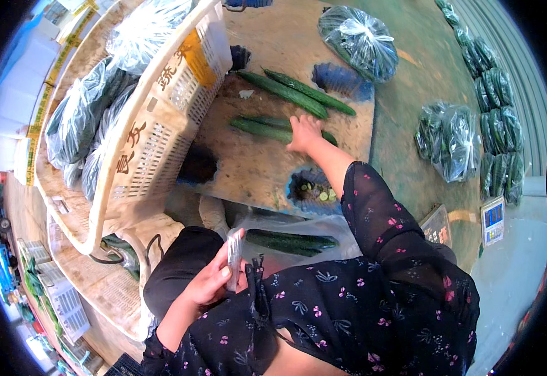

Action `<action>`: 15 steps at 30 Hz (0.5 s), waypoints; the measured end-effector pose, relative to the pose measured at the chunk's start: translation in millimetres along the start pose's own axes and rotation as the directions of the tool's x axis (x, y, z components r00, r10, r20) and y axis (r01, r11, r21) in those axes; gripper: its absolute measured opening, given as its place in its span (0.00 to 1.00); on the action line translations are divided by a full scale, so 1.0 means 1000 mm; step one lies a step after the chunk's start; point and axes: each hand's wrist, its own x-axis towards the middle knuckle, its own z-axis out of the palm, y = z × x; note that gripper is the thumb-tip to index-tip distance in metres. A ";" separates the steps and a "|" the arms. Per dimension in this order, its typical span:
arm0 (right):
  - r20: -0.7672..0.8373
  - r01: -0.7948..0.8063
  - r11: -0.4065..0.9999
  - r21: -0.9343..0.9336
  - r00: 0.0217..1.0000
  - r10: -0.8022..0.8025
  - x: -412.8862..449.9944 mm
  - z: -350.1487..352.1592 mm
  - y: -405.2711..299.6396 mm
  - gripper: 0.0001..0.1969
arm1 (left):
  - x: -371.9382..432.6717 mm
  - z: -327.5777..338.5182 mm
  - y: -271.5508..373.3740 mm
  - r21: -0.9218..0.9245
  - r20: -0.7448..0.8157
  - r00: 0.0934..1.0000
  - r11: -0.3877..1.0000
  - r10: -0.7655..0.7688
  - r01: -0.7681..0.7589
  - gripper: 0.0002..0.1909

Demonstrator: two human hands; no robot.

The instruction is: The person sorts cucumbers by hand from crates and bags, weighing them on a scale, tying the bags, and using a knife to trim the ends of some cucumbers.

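My left hand (214, 277) is closed on the gathered mouth of a clear plastic bag (339, 225) at my lap. Inside that bag lie dark green cucumbers (287, 240). Out over the worn brown board (254, 169), my right hand (305, 134) rests on a pair of cucumbers (259, 129) lying side by side, its fingers over their middle. Whether it grips one or both cannot be told. Farther out on the board are two more long cucumbers (297, 94), lying close together at a slant.
A tall white plastic crate (160, 127) with bagged cucumbers stands at left. A knotted bag of cucumbers (358, 44) sits beyond the board, others (449, 141) at right near a digital scale display (493, 221). Holes pierce the board; one holds cucumber pieces (324, 195).
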 end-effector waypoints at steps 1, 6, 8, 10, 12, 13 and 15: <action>-0.008 0.005 1.000 0.003 1.000 -0.005 -0.002 -0.001 0.001 0.38 | 0.000 -0.001 -0.002 -0.011 -0.004 1.000 1.000 0.014 -0.014 0.49; 0.043 0.022 0.883 0.468 0.998 -0.047 -0.025 -0.004 0.026 0.39 | 0.000 0.003 -0.001 0.046 -0.013 0.999 0.998 0.034 -0.033 0.48; 0.144 -0.056 0.517 0.854 0.981 -0.131 -0.052 -0.015 0.030 0.40 | -0.001 0.003 -0.003 0.014 -0.003 0.999 0.999 0.037 -0.037 0.47; 0.192 -0.193 0.015 0.981 0.956 -0.220 -0.091 -0.040 0.029 0.40 | 0.001 0.000 -0.008 -0.015 0.048 0.997 0.998 0.067 -0.066 0.44; -0.125 -0.271 -0.584 0.765 0.828 -0.547 -0.126 -0.064 0.021 0.38 | 0.002 0.000 -0.011 -0.027 0.045 0.995 0.996 0.092 -0.091 0.43; -0.125 -0.265 -0.587 0.765 0.832 -0.540 -0.138 -0.067 0.016 0.38 | 0.002 -0.001 -0.012 -0.023 0.039 0.994 0.995 0.102 -0.101 0.42; -0.246 -0.174 -0.604 0.778 0.801 -0.546 -0.156 -0.071 0.006 0.38 | 0.003 -0.008 -0.016 -0.140 0.118 0.986 0.985 0.120 -0.103 0.36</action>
